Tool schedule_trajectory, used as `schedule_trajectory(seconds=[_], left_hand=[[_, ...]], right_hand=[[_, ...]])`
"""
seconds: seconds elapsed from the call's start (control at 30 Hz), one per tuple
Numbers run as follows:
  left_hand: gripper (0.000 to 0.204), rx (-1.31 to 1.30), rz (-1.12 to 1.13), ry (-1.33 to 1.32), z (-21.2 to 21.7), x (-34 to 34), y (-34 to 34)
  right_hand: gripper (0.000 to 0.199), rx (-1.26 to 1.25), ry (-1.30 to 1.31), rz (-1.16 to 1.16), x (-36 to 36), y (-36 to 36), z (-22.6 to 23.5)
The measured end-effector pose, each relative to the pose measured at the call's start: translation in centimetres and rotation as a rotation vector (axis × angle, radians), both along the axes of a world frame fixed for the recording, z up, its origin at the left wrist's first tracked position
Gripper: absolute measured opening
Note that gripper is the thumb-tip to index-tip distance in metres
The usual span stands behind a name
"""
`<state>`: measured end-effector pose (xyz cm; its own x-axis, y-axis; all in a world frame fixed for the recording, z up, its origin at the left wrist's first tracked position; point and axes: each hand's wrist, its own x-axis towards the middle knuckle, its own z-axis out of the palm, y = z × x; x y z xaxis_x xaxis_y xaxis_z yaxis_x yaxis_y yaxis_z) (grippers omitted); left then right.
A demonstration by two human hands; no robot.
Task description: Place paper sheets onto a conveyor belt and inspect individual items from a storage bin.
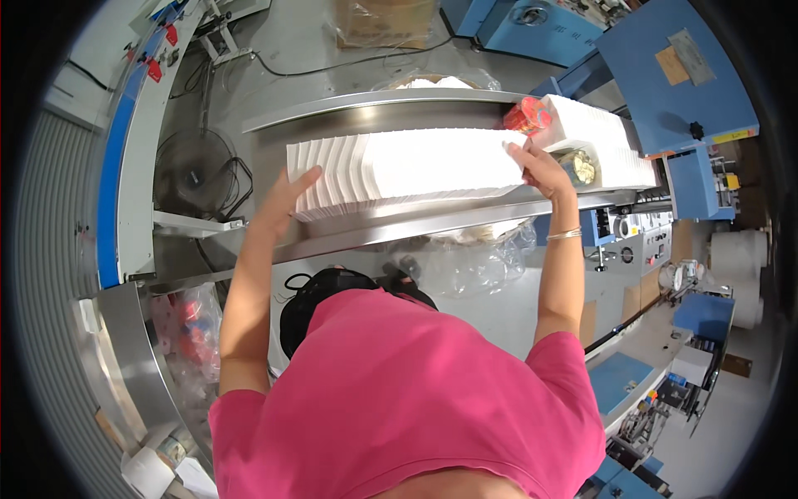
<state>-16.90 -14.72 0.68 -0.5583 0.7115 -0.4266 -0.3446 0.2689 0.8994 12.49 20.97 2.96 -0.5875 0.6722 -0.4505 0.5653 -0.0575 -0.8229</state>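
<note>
Two sets of fingers hold one white stack (440,162) between them: the left hand (284,198) closes on its near-left end, thumb over the top, and the right hand (544,170) grips the opposite end. From where I stand, the step in hand looks like steadying a long row of thin folded sheets, whose left end is fanned into loose layers. I'd say any next move calls for even pressure from both sides, or that fanned end could slip.

The stack lies along the metal trough (399,118), though I can't tell whether it is lifted slightly clear. At the trough's right end sit more white pieces (586,125), with a red packet (528,116) just beside them.

Further out, a clear plastic bag (486,262) below the near rail shows white material inside. A bag on the left (195,324) has red and some blue contents. Beyond the far rail, a cardboard box (386,25) stands in clear plastic, contents unclear.
</note>
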Motion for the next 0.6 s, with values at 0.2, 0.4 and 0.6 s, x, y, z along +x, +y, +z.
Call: schedule_trajectory(seconds=[0.2, 0.4, 0.6], left_hand=[[0.086, 0.004, -0.07, -0.15, 0.2, -1.4, -0.3], [0.089, 0.007, -0.142, -0.09, -1.3, -1.5, 0.4], [0.09, -0.023, -0.125, 0.017, -1.6, -1.1, 0.9]], right_hand=[[0.065, -0.382, 0.197, -0.111, -0.1, 0.7, -1.9], [0.088, -0.037, -0.094, 0.253, -1.3, 0.3, -1.7], [0.082, -0.043, -0.107, 0.176, -4.5, -4.5, -1.5]])
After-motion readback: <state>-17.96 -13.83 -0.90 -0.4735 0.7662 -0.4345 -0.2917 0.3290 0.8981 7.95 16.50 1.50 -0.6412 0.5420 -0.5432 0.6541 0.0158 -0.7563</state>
